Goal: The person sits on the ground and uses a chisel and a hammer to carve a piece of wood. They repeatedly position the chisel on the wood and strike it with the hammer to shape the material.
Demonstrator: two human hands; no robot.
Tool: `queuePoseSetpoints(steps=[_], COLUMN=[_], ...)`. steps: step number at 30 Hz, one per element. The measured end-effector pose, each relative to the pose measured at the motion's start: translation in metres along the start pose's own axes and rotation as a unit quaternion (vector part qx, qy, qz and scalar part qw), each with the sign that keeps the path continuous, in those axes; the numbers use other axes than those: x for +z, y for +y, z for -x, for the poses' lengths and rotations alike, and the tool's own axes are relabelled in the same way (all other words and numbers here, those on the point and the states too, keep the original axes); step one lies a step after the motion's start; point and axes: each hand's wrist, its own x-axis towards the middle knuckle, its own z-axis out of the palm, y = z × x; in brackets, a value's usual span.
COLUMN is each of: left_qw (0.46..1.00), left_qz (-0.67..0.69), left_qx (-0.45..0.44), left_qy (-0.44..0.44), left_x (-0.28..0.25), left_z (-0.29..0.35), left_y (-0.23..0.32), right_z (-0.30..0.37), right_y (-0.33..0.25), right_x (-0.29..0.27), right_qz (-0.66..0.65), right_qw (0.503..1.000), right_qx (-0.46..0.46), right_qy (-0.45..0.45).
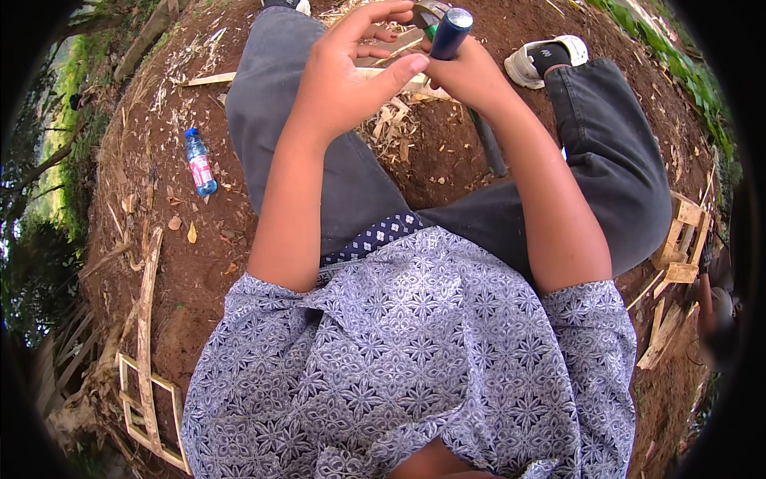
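My right hand is closed around a tool with a dark blue handle. The handle's pale round end faces up, and the tool's far part is hidden, so its kind does not show. Beside the handle, a round metallic piece with a green part partly shows. My left hand is raised just left of it, fingers apart and curved, with the thumb near the right hand's knuckles. Beneath the hands lies a pale piece of wood, mostly covered. A dark bar extends below my right wrist.
Wood shavings litter the brown soil between my legs. A blue-capped plastic bottle lies to the left. Wooden frames rest at the lower left and far right. A long stick crosses the left frame.
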Motion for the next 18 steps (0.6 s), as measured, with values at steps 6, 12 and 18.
queuePoseSetpoints(steps=[6,12,18], left_qw=[0.995,0.998,0.991], left_qz=[-0.056,0.034,0.11], left_qx=[0.066,-0.016,-0.058], left_qy=[-0.057,-0.053,0.056], left_x=[-0.002,0.001,0.009], left_z=[-0.017,-0.017,-0.005], left_y=[0.001,-0.01,-0.019], right_z=[-0.022,-0.015,-0.003], right_y=[0.042,0.007,-0.01], right_x=[-0.003,0.005,-0.016], right_qz=[0.021,0.061,0.012], right_qw=[0.994,0.995,0.998], right_qx=[-0.101,-0.071,-0.028], right_qy=[-0.031,-0.022,-0.051])
